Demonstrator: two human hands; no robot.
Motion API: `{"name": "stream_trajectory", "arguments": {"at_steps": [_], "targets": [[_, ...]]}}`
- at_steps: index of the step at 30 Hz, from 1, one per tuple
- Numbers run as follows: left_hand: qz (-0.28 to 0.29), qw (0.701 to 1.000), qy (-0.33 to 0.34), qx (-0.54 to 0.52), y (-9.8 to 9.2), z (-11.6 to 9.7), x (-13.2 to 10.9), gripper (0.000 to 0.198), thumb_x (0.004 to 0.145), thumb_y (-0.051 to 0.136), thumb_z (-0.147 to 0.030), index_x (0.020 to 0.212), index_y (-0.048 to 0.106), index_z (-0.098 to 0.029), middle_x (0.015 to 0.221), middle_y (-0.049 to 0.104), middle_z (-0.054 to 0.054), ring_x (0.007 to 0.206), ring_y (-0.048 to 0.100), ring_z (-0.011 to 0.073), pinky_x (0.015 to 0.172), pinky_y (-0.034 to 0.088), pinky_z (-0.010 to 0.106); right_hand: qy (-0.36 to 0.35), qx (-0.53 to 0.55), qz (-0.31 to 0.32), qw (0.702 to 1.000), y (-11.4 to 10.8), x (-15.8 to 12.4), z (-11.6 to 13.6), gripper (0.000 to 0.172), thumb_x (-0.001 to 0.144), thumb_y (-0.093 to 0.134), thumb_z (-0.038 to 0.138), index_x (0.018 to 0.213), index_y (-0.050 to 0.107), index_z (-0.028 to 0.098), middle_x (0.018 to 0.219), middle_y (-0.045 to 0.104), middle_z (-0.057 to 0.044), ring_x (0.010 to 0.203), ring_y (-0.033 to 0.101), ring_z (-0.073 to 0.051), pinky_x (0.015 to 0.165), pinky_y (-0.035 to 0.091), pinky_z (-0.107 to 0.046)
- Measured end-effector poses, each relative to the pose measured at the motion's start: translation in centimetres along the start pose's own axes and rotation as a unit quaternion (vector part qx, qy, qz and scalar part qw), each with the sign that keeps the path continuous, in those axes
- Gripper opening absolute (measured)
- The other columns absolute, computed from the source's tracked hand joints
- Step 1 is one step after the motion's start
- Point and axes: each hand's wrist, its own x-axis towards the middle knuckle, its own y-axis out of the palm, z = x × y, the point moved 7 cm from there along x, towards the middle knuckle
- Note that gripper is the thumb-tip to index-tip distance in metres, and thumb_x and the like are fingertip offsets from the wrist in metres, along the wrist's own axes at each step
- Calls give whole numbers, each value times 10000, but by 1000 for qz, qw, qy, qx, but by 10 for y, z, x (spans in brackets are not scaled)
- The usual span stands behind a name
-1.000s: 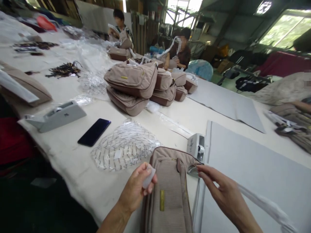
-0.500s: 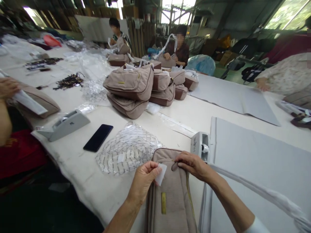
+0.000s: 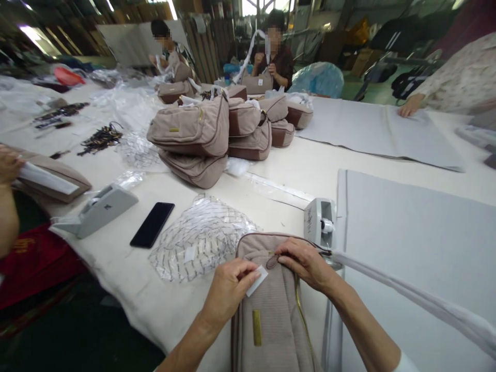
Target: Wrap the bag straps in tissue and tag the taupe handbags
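A beige fabric bag (image 3: 271, 310) with a gold label lies flat at the table's near edge. My left hand (image 3: 228, 289) rests on its left side, fingers pinched on a small white slip (image 3: 257, 280). My right hand (image 3: 306, 263) sits at the bag's top, fingers closed on the zipper pull (image 3: 273, 261). A white paper-wrapped strap (image 3: 411, 299) runs from under my right hand out to the right.
A small tape dispenser (image 3: 320, 222), a clear patterned plastic bag (image 3: 201, 237), a black phone (image 3: 152, 231) and a larger grey dispenser (image 3: 96, 209) lie nearby. Stacked beige bags (image 3: 201, 139) stand mid-table, grey sheets (image 3: 418, 237) at right. Other people work around the table.
My right hand came in from the right onto the bag's top and closed on the zipper pull. My left hand lowered the white slip onto the bag.
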Motion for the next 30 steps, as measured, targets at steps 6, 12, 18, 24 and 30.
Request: {"name": "stream_trajectory", "arguments": {"at_steps": [6, 12, 18, 24, 30], "targets": [[3, 1000, -7, -7, 13, -9, 10, 131, 761, 617, -281, 763, 734, -223, 702, 689, 10, 621, 585, 174, 584, 404, 236, -12, -8, -14, 1000, 1, -1, 0, 176, 932, 465, 302, 954, 609, 203, 877, 613, -43, 830, 563, -162, 743, 444, -274], [-8, 999, -45, -21, 35, -16, 30, 189, 766, 595, -323, 713, 689, -168, 626, 649, 10, 558, 546, 136, 522, 374, 208, 11, 38, -71, 997, -4, -10, -4, 269, 937, 434, 264, 1154, 582, 207, 1057, 657, -72, 989, 595, -189, 875, 458, -325], [-6, 994, -77, -72, 43, -9, 47, 203, 739, 605, -337, 650, 591, -156, 532, 533, -26, 473, 441, 92, 457, 322, 182, 95, 103, -111, 984, -10, -17, -16, 294, 855, 570, 275, 1134, 591, 184, 920, 655, -47, 779, 593, -163, 735, 468, -291], [19, 997, -63, -49, 45, -9, 46, 252, 783, 575, -380, 677, 598, -153, 579, 560, -10, 514, 480, 106, 487, 352, 192, 156, 170, -50, 972, -2, -4, -26, 65, 791, 598, 204, 784, 649, 163, 681, 563, 10, 627, 486, -117, 559, 354, -216], [-38, 999, -23, -4, 43, -18, 39, 253, 820, 540, -297, 1042, 589, -187, 682, 617, -11, 589, 563, 146, 582, 424, 235, 137, 239, -22, 961, 1, 3, -27, 183, 806, 574, 256, 950, 648, 172, 702, 535, 17, 628, 457, -114, 575, 351, -217]]}}
